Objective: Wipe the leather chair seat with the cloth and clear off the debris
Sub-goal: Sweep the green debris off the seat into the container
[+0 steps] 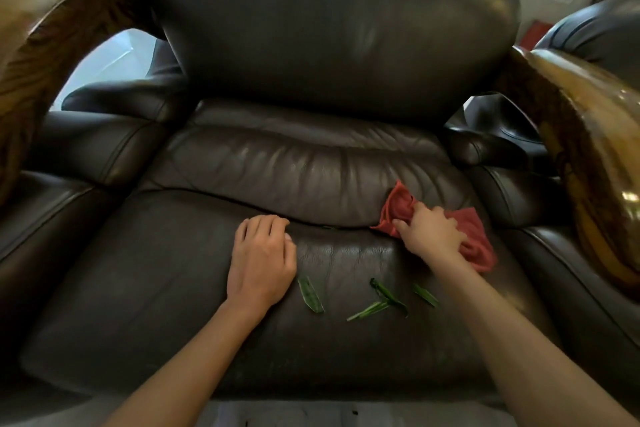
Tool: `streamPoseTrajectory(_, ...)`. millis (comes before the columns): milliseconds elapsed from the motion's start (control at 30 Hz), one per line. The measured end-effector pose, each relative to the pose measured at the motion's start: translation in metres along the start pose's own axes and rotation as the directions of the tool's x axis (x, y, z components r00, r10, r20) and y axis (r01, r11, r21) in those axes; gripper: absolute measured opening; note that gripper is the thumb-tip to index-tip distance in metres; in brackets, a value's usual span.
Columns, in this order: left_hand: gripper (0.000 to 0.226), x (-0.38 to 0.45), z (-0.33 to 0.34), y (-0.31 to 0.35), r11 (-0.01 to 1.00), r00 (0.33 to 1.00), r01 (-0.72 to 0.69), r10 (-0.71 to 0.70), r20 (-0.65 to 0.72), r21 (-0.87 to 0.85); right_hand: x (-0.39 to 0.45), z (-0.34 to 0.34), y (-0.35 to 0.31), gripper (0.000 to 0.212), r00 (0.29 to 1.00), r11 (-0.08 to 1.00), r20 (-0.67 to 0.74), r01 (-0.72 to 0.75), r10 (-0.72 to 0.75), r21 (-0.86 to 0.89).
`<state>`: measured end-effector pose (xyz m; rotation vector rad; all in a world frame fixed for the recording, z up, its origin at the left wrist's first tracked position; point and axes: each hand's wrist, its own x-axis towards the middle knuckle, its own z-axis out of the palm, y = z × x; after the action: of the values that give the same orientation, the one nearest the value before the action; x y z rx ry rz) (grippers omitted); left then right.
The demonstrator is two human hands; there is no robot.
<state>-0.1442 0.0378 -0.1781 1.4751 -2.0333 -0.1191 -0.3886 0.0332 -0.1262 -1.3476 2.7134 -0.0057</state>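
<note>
A dark brown leather chair fills the view, its seat cushion (166, 288) wide and creased. My right hand (431, 234) grips a bunched red cloth (398, 206) at the back right of the seat, against the crease under the backrest. My left hand (261, 260) rests palm down on the middle of the seat, fingers curled at the crease, holding nothing. Several green leaf strips lie on the seat between my arms: one (310, 295) beside my left wrist, a tangled pair (382, 298) in the middle, another (426, 295) by my right forearm.
Padded leather armrests (86, 156) flank the seat, with carved wooden arms above them at left (45, 31) and right (588, 156). The tall backrest (329, 28) rises behind. A second dark chair (595, 31) stands at the far right. Pale floor shows below the seat's front edge.
</note>
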Motion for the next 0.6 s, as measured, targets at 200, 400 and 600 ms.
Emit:
streamPoseTrajectory(200,0.033,0.000,0.001,-0.001,1.000,1.000,0.003,-0.003,-0.023,-0.004,-0.031,0.009,-0.042,0.045,0.970,0.980,-0.170,0.188,-0.175,0.066)
streamPoseTrajectory(400,0.036,-0.001,0.000,-0.002,0.999,0.999,0.022,-0.023,-0.032,-0.044,-0.056,0.006,-0.072,0.030,0.828,0.797,-0.144,0.561,-0.542,0.225)
streamPoseTrajectory(600,0.040,-0.001,-0.002,0.000,0.999,0.999,0.010,-0.012,-0.037,-0.054,-0.017,-0.048,-0.040,0.021,0.758,0.472,-0.169,0.546,-0.630,0.692)
